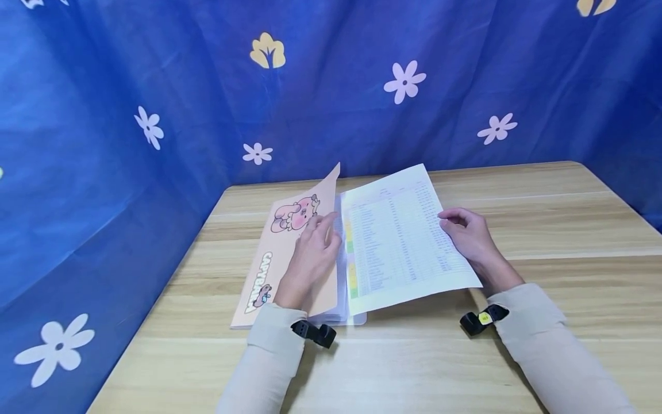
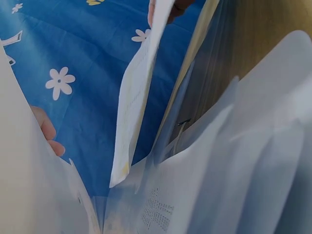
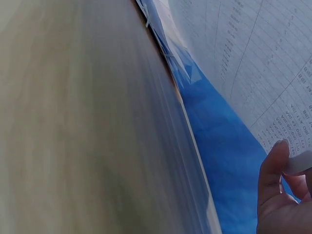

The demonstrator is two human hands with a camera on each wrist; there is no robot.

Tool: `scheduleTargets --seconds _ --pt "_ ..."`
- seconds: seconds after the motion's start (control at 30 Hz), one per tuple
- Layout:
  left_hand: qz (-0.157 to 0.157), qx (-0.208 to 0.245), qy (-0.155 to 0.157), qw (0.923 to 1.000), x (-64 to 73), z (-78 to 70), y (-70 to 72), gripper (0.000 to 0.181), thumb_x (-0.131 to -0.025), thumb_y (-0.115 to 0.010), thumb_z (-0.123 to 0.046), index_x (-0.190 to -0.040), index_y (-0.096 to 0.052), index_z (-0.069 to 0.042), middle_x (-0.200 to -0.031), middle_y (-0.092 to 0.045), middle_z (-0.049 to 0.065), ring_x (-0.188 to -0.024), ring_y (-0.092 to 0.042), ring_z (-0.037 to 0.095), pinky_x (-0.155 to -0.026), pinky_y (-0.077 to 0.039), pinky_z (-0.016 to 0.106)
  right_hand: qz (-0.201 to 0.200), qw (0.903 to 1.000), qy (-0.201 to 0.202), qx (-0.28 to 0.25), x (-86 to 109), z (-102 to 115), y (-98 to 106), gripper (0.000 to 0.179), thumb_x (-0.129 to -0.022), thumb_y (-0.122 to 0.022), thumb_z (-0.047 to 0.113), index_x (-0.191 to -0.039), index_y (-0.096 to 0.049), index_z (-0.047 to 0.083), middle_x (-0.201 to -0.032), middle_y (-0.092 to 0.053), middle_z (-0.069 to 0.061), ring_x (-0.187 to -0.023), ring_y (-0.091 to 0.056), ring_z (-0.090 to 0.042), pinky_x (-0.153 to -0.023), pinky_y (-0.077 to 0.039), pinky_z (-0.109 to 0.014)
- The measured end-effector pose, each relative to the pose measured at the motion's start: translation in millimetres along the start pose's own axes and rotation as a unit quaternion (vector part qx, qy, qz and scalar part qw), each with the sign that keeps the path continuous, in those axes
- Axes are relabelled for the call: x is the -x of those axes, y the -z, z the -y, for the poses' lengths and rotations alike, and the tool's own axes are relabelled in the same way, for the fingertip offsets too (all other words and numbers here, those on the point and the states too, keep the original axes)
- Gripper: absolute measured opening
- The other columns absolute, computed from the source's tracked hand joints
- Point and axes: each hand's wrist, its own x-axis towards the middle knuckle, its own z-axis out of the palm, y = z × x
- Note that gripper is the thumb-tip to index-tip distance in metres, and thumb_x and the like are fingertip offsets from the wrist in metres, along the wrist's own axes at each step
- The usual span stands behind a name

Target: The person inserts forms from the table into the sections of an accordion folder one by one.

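A peach display folder (image 1: 281,253) with a cartoon capybara cover lies partly open on the table. My left hand (image 1: 312,253) is at its cover, fingers bent round the raised edge; in the left wrist view the fingertips (image 2: 45,127) show at that edge. On the right, my right hand (image 1: 468,236) pinches the side of a printed sheet (image 1: 398,241) between thumb and fingers. The sheet bears a table with yellow and green cells, and tilts up over the folder's clear sleeves (image 2: 209,185). Its left edge lies close to the sleeves.
The folder rests on a wood-grain table (image 1: 569,247). Behind and to the left hangs a blue curtain (image 1: 331,86) with flower prints. Each wrist wears a black strap with a camera, the right one (image 1: 483,319) having a yellow tag.
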Motion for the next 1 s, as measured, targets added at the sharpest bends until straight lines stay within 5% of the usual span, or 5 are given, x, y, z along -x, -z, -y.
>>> scheduleTargets --seconds 1.0 --pt "-0.003 0.005 -0.001 1.0 1.4 -1.6 -0.8 0.047 -0.094 -0.038 -0.034 -0.14 -0.046 -0.023 -0.128 -0.048 0.006 -0.112 -0.054 0.033 -0.098 -0.042 0.049 -0.008 0.9995 -0.011 -0.027 -6.2 2.2 -23.1 0.027 -0.096 -0.05 0.016 -0.119 -0.057 0.002 -0.105 -0.051 -0.01 -0.086 -0.054 -0.018 -0.067 -0.048 -0.02"
